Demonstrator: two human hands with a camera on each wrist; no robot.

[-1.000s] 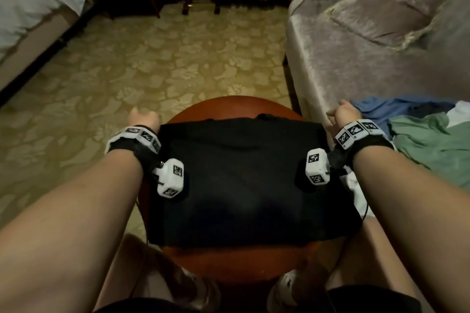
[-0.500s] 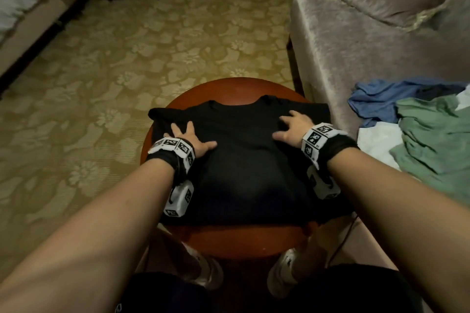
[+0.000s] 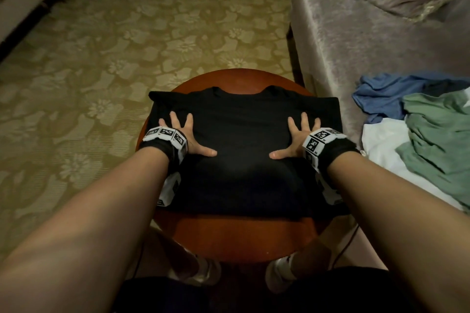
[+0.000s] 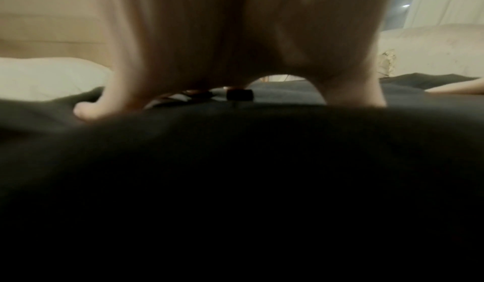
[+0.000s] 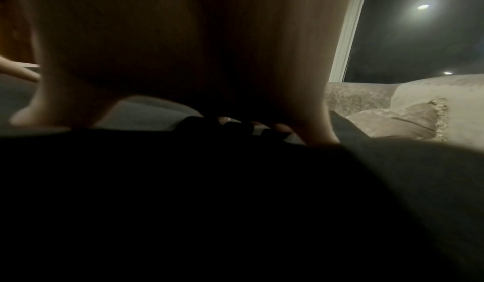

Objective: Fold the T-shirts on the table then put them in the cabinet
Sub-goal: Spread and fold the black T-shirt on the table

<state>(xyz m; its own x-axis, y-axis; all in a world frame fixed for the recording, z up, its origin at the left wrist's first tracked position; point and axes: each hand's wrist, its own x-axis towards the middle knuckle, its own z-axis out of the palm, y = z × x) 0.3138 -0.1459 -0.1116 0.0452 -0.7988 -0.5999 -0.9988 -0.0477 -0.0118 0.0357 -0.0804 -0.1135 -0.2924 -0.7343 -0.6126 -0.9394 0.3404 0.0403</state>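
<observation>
Hands lie flat: left hand (image 3: pixel 187 138) and right hand (image 3: pixel 297 140), fingers spread, press the black T-shirt (image 3: pixel 244 150) on the round table (image 3: pixel 244 239), mid-frame. Best to smooth outward slowly, so wrinkles go.

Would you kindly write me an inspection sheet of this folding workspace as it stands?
Surface: round wooden table, near rim bare.
Job's things: black T-shirt spread flat, collar away from the person; blue, green and white garments piled on the sofa.
Clutter: nothing seen.
Grippers: left hand and right hand press flat on the shirt, fingers spread.
Cables: thin dark cable by the right leg.
Surroundings: patterned carpet, sofa at right.
</observation>
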